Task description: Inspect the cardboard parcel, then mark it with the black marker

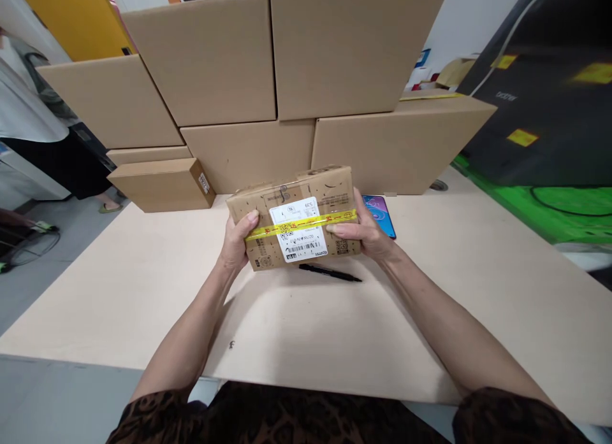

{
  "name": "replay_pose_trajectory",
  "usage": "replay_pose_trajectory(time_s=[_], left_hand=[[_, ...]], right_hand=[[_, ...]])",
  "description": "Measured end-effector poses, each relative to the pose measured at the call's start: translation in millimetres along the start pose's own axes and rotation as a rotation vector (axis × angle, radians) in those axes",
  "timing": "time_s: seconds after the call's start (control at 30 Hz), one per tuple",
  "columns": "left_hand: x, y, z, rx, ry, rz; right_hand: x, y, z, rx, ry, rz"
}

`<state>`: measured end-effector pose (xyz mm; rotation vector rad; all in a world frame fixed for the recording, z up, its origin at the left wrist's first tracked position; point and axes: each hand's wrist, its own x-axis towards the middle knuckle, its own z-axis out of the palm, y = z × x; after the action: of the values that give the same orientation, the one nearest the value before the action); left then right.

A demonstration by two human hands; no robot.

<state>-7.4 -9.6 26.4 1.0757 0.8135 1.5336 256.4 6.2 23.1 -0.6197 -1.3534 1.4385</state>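
Note:
Between my two hands is a small brown cardboard parcel (261, 208), raised over the table and slightly tilted. A white shipping label (306, 243) and a strip of yellow tape (313, 223) show on the side facing me. My left hand (239, 237) grips its left end, thumb on the front. At the right end, my right hand (366, 230) clasps it the same way, the thumb near the tape. The other fingers are mostly hidden behind the parcel. A black pen (331, 273) lies on the table just below it, and a phone (380, 214) with a lit screen rests beyond my right hand.
Large cardboard boxes (224, 68) are stacked along the back of the pale table (119, 291). A smaller closed carton (160, 185) sits at the back left. One person (38, 113) stands beyond the left side. A black case-like object (535, 113) and green surface are at right.

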Motion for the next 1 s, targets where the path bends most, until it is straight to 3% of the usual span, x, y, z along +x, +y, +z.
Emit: replay_pose_trajectory(time_s=[0.13, 0.23, 0.43, 0.6, 0.77, 0.9, 1.0], left_hand=[[-4.9, 7.3, -1.3, 0.187, -0.111, 0.239], [-7.8, 14.2, -1.0, 0.33, -0.195, 0.274], [-4.0, 13.2, -5.7, 0.263, -0.232, 0.196], [2.6, 10.7, -8.2, 0.175, 0.012, 0.094], [11.1, 6.7, -15.0, 0.099, 0.045, -0.031], [18.2, 7.4, -27.7, 0.059, -0.015, -0.229], [20.6, 11.9, -32.6, 0.021, -0.033, -0.352]], right_hand=[[-1.3, -8.5, -5.3, -0.093, -0.011, -0.046], [-1.8, -15.8, -11.7, -0.167, 0.029, -0.11], [0.1, -3.4, -19.0, -0.475, 0.095, -0.329], [6.1, 23.8, -20.6, -0.722, 0.093, -0.533], [4.7, 17.9, -15.0, -0.936, 0.004, -0.893], [-1.5, 8.9, -4.8, -1.04, -0.051, -0.878], [-2.8, 6.3, -1.2, -0.974, -0.054, -0.865]])
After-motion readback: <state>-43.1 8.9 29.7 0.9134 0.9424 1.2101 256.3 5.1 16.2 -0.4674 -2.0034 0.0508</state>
